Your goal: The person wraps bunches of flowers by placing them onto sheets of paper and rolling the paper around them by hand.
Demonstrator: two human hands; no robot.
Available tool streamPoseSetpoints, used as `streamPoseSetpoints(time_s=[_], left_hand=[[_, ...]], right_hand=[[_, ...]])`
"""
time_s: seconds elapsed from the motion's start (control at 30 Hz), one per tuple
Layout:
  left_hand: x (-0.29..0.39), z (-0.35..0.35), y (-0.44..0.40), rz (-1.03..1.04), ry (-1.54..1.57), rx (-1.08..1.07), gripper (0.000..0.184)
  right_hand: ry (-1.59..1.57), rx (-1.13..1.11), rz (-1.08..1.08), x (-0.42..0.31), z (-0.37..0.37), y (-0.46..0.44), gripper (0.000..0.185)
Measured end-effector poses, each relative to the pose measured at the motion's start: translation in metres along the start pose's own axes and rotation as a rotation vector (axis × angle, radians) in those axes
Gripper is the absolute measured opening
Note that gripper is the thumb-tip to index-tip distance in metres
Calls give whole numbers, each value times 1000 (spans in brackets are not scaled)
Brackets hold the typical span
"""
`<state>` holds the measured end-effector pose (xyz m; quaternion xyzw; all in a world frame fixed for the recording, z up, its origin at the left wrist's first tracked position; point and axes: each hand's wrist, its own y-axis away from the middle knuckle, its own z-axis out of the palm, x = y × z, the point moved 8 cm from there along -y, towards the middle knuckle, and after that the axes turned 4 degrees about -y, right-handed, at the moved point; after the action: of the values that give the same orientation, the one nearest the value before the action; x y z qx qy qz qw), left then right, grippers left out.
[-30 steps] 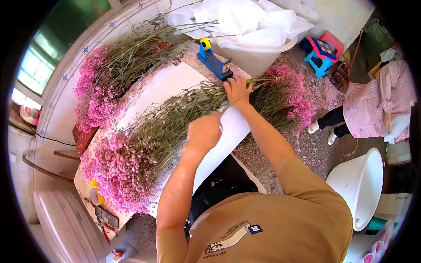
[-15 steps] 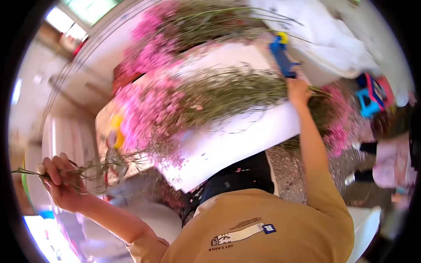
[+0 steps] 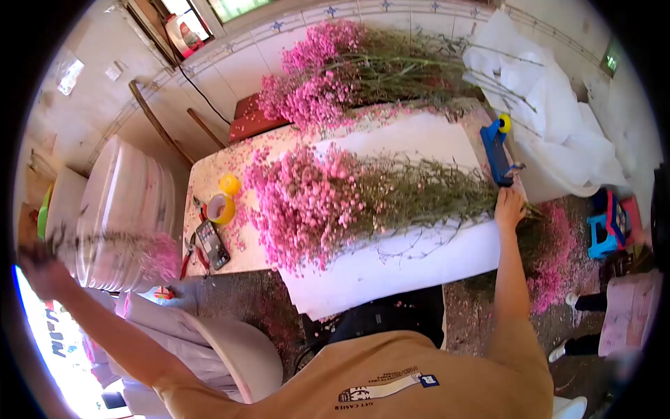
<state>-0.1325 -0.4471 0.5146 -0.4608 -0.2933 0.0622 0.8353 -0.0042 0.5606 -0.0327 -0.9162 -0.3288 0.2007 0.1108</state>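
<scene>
The table (image 3: pixel 209 167) carries everything, and white paper (image 3: pixel 377 276) covers much of its middle and runs out over the near edge. On that paper lies the large bunch of pink flowers (image 3: pixel 307 202), heads toward the left edge, stems toward the right edge. It is probably light for its bulk, loose rather than solid: the stems look thin and fairly stiff, the blooms soft and quick to shed, judging by the petals scattered near the left edge. The gathered stem ends seem the best place to take hold; squeezing the heads would likely crush them. A second bunch (image 3: pixel 321 94) lies along the far edge.

The right hand (image 3: pixel 510 208) is at the right edge, its fingers closed over the large bunch's stems, whose tips poke out beyond. The left hand (image 3: pixel 43 269), blurred and well out past the left edge, holds a thin sprig (image 3: pixel 157 255) by its stem; the sprig looks almost weightless, bendy and easily snapped.

Just beyond the right hand, a blue tape dispenser (image 3: pixel 497 153) sits by the right edge. A phone (image 3: pixel 213 244) rests at the near left corner, close to a roll of tape (image 3: pixel 221 208).
</scene>
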Motion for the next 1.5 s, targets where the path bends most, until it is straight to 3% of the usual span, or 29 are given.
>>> streamPoseSetpoints(time_s=[0.17, 0.2, 0.3, 0.37, 0.4, 0.43, 0.47, 0.5, 0.53, 0.57, 0.6, 0.63, 0.7, 0.73, 0.77, 0.8, 0.83, 0.9, 1.0, 1.03, 1.1, 1.17, 1.23, 1.27, 1.3, 1.37, 1.43, 1.5], left_hand=[[76, 308, 137, 454, -31, -386, 26], [48, 362, 158, 233, -34, -430, 32], [73, 534, 303, 607, -529, -724, 43], [80, 592, 416, 812, -751, -958, 52], [90, 595, 462, 742, -665, -1001, 59], [105, 590, 513, 717, -587, -1164, 53], [131, 570, 555, 611, -403, -1498, 39], [156, 535, 592, 628, -144, -1610, 30], [185, 479, 618, 600, 153, -1539, 22], [196, 428, 644, 381, 516, -1945, 25], [213, 375, 640, 433, 544, -2183, 35], [216, 316, 649, 147, 798, -2467, 48], [200, 240, 637, -218, 1074, -2373, 58], [171, 205, 646, -513, 1037, -2352, 59], [139, 172, 658, -795, 995, -2309, 61], [104, 139, 672, -1118, 807, -2207, 60], [74, 102, 684, -1418, 613, -2074, 59], [32, 37, 688, -1769, 480, -1651, 55], [-1, -12, 676, -2086, 381, -1105, 49], [-5, -15, 664, -2039, 386, -1054, 53], [-9, -41, 680, -2075, 200, -1098, 53], [-4, -51, 668, -2017, 318, -1013, 55], [7, -55, 657, -2105, 622, -918, 93], [9, -62, 651, -2040, 723, -824, 104], [10, -64, 647, -2044, 740, -791, 104], [16, -64, 636, -2196, 917, -528, 111], [12, -54, 641, -2185, 807, -569, 86], [3, -23, 635, -2155, 728, -354, 60]], right_hand=[[-32, 70, -22, -2, -6, 6, 39], [-35, 55, -19, -4, -9, 7, 39], [-43, 40, -35, -3, -9, 7, 39], [-41, 37, -58, -4, -11, 6, 40], [-40, 13, -49, -3, -11, 5, 40], [-38, -13, -38, -2, -10, 5, 40], [-33, 1, -53, -2, -10, 6, 41], [-30, -1, -69, 1, -10, 6, 41], [-67, -30, -63, 7, -9, 5, 42], [-100, -64, -56, 11, -6, 5, 44], [-34, -18, -98, 5, -19, 5, 44], [-22, -32, -120, -11, -46, 1, 44], [-123, -235, 60, -28, -82, -1, 42], [-257, -28, -149, -34, -95, 0, 40], [-235, -49, -173, -43, -100, 0, 40], [-415, -99, -163, -58, -109, -3, 39], [-593, -147, -147, -75, -118, -5, 39], [-807, -197, -210, -158, -141, 12, 38], [-919, -466, -410, -324, -173, 70, 42], [-925, -520, -509, -372, -173, 88, 44], [-1017, -784, -469, -450, -149, 114, 52], [-872, -800, -451, -506, -109, 124, 75], [-563, -915, -503, -537, -44, 127, 79], [-538, -920, -524, -541, -14, 134, 79], [-501, -927, -506, -539, 19, 143, 83], [-497, -1036, -489, -543, 36, 177, 89], [-452, -1179, -566, -548, 33, 206, 88], [-380, -1391, -467, -528, 9, 241, 82]])
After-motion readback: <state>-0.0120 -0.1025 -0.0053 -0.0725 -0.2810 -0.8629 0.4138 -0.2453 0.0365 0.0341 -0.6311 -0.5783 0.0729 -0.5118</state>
